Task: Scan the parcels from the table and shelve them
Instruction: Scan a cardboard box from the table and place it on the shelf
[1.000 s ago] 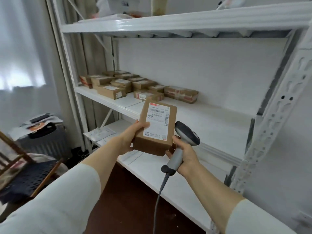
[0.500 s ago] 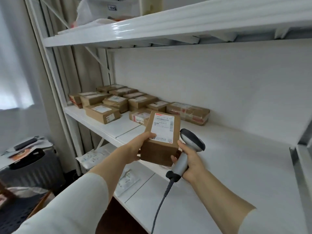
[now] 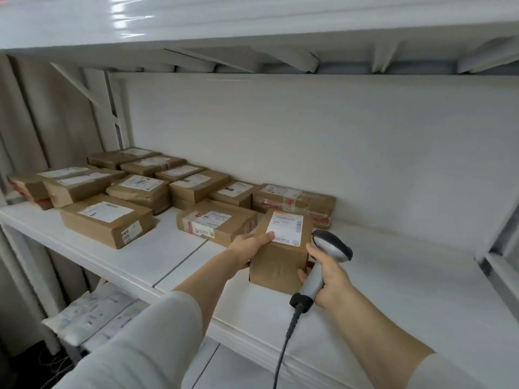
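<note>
A brown cardboard parcel point(image 3: 278, 265) with a white barcode label on top is over the white middle shelf point(image 3: 393, 290), just right of the shelved parcels. My left hand point(image 3: 250, 245) grips its left side, thumb on the label. My right hand point(image 3: 325, 276) holds a grey handheld scanner point(image 3: 323, 262) by the handle, fingers touching the parcel's right side. The scanner's cable hangs down toward me. Whether the parcel's base touches the shelf I cannot tell.
Several brown parcels point(image 3: 106, 223) lie in rows on the left half of the middle shelf. The upper shelf point(image 3: 252, 23) hangs close overhead. White mailer bags point(image 3: 92, 315) rest on the lower shelf. A shelf upright point(image 3: 502, 242) stands at right.
The camera and both hands have moved closer to the rack. The parcel has gone from held up in front of the shelves to low over the middle shelf.
</note>
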`<state>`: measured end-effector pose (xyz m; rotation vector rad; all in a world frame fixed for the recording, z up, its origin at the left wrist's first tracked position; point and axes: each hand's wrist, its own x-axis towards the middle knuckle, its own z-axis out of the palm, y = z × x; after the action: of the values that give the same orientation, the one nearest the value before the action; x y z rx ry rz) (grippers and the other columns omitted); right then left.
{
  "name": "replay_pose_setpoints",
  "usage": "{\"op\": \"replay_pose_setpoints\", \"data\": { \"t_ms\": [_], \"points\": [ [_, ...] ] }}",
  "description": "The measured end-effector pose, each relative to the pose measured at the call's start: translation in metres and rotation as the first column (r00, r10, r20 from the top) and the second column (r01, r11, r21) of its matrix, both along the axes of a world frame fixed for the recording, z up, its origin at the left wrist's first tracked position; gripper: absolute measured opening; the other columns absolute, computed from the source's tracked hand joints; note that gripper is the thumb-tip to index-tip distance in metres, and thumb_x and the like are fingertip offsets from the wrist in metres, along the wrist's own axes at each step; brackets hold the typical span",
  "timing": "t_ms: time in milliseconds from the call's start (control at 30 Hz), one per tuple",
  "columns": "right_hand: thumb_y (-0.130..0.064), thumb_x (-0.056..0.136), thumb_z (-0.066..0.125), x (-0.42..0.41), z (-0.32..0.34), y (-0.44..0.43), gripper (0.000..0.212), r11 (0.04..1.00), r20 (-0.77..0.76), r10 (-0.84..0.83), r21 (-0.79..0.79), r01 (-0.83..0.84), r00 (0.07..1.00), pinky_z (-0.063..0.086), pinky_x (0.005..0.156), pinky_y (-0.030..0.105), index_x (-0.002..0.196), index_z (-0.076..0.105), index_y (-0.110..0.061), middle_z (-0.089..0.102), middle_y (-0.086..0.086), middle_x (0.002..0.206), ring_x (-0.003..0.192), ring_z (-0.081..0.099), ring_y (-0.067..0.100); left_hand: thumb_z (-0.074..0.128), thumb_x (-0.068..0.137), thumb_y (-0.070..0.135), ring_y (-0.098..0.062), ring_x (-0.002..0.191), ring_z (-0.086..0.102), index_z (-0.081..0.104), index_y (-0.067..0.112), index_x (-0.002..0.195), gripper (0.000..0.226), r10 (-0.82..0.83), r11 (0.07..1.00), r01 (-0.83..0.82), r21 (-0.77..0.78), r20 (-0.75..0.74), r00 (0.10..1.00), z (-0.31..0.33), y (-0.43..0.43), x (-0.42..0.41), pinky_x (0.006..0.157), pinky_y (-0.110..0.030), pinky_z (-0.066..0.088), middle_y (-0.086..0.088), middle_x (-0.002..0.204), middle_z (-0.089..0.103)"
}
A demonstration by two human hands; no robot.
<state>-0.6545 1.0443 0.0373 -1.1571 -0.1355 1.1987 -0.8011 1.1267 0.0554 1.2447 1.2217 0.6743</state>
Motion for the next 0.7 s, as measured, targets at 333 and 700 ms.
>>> {"op": "replay_pose_setpoints", "data": {
  "t_ms": [333, 700],
  "points": [
    [-0.028, 0.065, 0.088, -0.007, 0.003, 0.050, 0.052, 0.979, 0.098, -0.157, -0.119, 0.168, 0.983, 0.058, 0.063, 0.037, 0.106, 0.062, -0.008, 0.063, 0.015, 0.110, 0.098, 0.061, 0.028, 0.049, 0.091, 0.053, -0.030, 0.147, 0.005, 0.023, 0.018, 0.150, 0.074, 0.203, 0.861, 0.274, 0.428, -0.785, 0.585, -0.028, 0.114, -0.034, 0.117, -0.052, 0.013, -0.009, 0.158, 0.016],
    [-0.018, 0.062, 0.089, -0.013, 0.008, 0.053, 0.040, 0.976, 0.239, -0.139, -0.131, 0.174, 0.961, 0.051, 0.053, 0.030, 0.093, 0.066, -0.006, 0.071, 0.014, 0.095, 0.084, 0.067, 0.026, 0.063, 0.078, 0.042, -0.022, 0.145, 0.017, 0.022, 0.018, 0.150, 0.086, 0.180, 0.723, 0.570, 0.390, -0.903, 0.390, -0.060, 0.110, -0.031, 0.117, -0.050, -0.006, -0.003, 0.157, 0.023]
  ]
}}
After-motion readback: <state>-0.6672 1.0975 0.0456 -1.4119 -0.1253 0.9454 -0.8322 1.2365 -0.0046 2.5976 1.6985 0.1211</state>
